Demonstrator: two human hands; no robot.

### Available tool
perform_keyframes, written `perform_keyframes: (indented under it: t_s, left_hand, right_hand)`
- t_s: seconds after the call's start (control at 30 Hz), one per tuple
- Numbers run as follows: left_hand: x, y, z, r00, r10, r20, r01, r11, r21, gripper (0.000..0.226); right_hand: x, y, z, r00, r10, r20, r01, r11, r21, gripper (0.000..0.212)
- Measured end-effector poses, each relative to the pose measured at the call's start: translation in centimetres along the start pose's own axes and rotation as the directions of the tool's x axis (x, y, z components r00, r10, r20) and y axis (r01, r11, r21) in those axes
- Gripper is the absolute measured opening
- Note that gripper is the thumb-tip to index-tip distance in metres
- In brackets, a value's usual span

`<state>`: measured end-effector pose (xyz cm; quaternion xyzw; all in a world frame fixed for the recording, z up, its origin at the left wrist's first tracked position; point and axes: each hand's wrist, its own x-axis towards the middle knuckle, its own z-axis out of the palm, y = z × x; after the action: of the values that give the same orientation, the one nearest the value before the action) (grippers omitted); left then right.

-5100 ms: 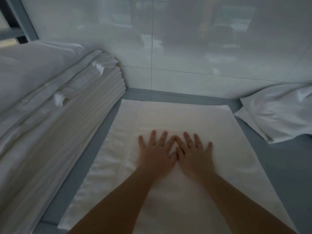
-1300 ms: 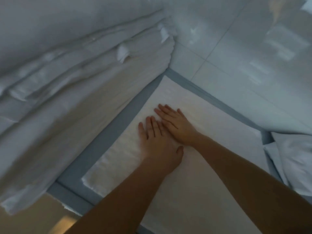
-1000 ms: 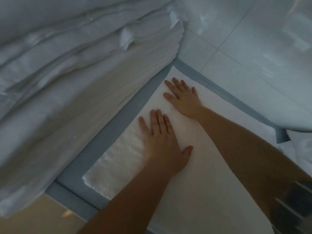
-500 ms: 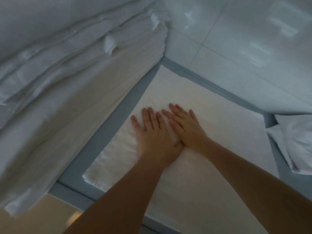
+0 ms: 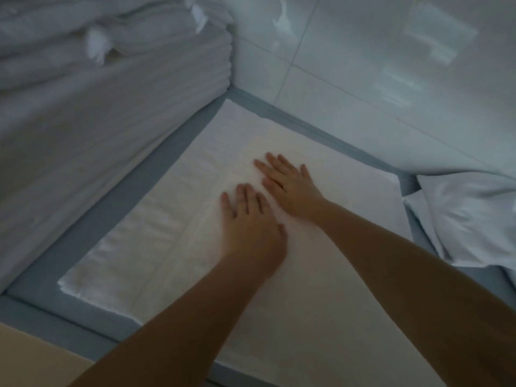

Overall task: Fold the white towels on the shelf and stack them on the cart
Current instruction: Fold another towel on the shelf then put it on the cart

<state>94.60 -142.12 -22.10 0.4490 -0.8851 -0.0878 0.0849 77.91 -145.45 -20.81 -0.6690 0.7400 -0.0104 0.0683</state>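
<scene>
A white towel [image 5: 156, 247] lies flat and spread out on the grey-blue shelf surface [image 5: 92, 227]. Both my hands lie palm-down on it, fingers straight. My left hand [image 5: 251, 222] presses the towel near its middle. My right hand [image 5: 287, 182] rests just beyond and to the right of it, fingers pointing toward the far left corner. Neither hand holds anything.
A tall stack of folded white linens [image 5: 97, 88] stands along the left, close to the towel's edge. A crumpled white cloth [image 5: 466, 219] lies at the right. A glossy tiled wall [image 5: 377, 79] closes off the back. The shelf's front edge [image 5: 42, 317] runs at lower left.
Over the last second my hands spread apart, came together, and now lie slightly staggered on the towel. The view has shifted; the towel stays flat.
</scene>
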Motion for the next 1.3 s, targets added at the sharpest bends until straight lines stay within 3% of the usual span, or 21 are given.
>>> perform_keyframes:
  t_s: [0.07,0.1,0.17,0.23,0.3,0.4,0.47,0.5,0.57,0.63,0.7,0.73,0.83,0.93,1.0,1.07,1.13,1.23,1.3]
  left_hand:
    - [-0.6,1.9,0.8,0.998,0.067,0.007,-0.067,0.998,0.015,0.081]
    - [-0.9,2.1,1.0,0.997,0.078,0.008,-0.078,0.996,0.035,0.083]
    - [-1.1,1.8,1.0,0.998,0.068,0.013,-0.068,0.995,0.066,0.083]
    - [-0.8,1.8,0.8,0.999,0.036,0.037,-0.038,0.997,0.071,0.081]
    - [-0.3,2.9,0.4,0.998,-0.003,0.065,0.001,1.000,0.030,0.080]
    - [-1.1,6.7,0.7,0.996,0.064,0.058,-0.061,0.997,-0.053,0.078]
    - [-2.2,8.8,1.8,0.982,0.185,0.035,-0.184,0.983,-0.030,0.081]
    - [-2.6,9.2,2.2,0.976,0.214,0.028,-0.214,0.977,0.000,0.082]
    - [-2.8,9.2,2.7,0.977,0.214,0.023,-0.215,0.976,0.026,0.081]
    - [-2.7,9.0,2.7,0.977,0.209,0.028,-0.210,0.977,0.037,0.079]
    - [-2.6,9.2,2.4,0.970,0.239,0.046,-0.242,0.969,0.055,0.076]
    - [-2.6,9.3,2.3,0.960,0.275,0.053,-0.278,0.959,0.057,0.074]
    - [-2.7,9.1,2.2,0.898,0.433,0.078,-0.437,0.899,0.037,0.073]
    - [-2.9,8.8,1.9,0.883,0.459,0.094,-0.464,0.885,0.039,0.081]
    - [-3.0,8.9,1.8,0.891,0.438,0.118,-0.445,0.894,0.048,0.089]
    - [-3.1,9.1,1.8,0.896,0.424,0.134,-0.435,0.898,0.065,0.092]
    - [-3.0,9.1,2.0,0.896,0.422,0.138,-0.435,0.897,0.082,0.092]
    - [-3.0,9.0,2.1,0.891,0.431,0.141,-0.445,0.891,0.090,0.088]
    - [-3.3,8.7,2.0,0.885,0.449,0.123,-0.459,0.885,0.075,0.077]
  right_hand:
    - [0.7,3.4,-0.7,0.991,0.131,-0.030,-0.132,0.991,-0.031,0.051]
    - [0.3,5.9,-1.1,0.960,0.279,-0.035,-0.280,0.959,-0.045,0.053]
    - [-1.8,11.3,-2.2,0.800,0.600,-0.001,-0.600,0.800,-0.014,0.057]
    - [-4.1,14.0,-2.9,0.679,0.734,0.036,-0.734,0.679,0.007,0.058]
    - [-4.2,13.3,-2.7,0.720,0.694,0.020,-0.694,0.720,0.014,0.057]
    - [-2.6,8.3,-1.6,0.938,0.345,0.028,-0.346,0.938,0.022,0.052]
    - [-2.1,5.8,-0.5,0.992,0.104,0.065,-0.104,0.995,-0.003,0.054]
    - [-2.1,6.2,-0.4,0.995,0.076,0.060,-0.075,0.997,-0.020,0.055]
    - [-2.9,10.2,-1.1,0.972,0.233,0.011,-0.232,0.971,-0.053,0.057]
    - [-5.4,15.5,-2.1,0.849,0.527,0.010,-0.527,0.849,-0.022,0.058]
    - [-8.1,18.4,-3.0,0.755,0.655,0.034,-0.656,0.755,0.004,0.059]
    - [-8.9,18.4,-3.0,0.763,0.646,0.025,-0.646,0.764,-0.003,0.059]
    - [-9.2,14.5,-2.3,0.890,0.454,0.041,-0.456,0.887,0.070,0.054]
    - [-11.6,10.9,-0.3,0.971,0.237,0.025,-0.238,0.971,0.012,0.054]
    - [-14.0,12.2,0.0,0.952,0.303,-0.034,-0.304,0.952,-0.029,0.055]
    - [-16.1,14.5,-0.8,0.849,0.528,-0.037,-0.528,0.849,-0.001,0.056]
    - [-17.6,15.0,-1.3,0.775,0.631,-0.021,-0.631,0.775,0.006,0.057]
    - [-18.3,10.8,0.6,0.892,0.450,-0.047,-0.451,0.892,-0.014,0.056]
    - [-19.7,8.4,1.9,0.930,0.363,-0.062,-0.363,0.932,0.010,0.058]
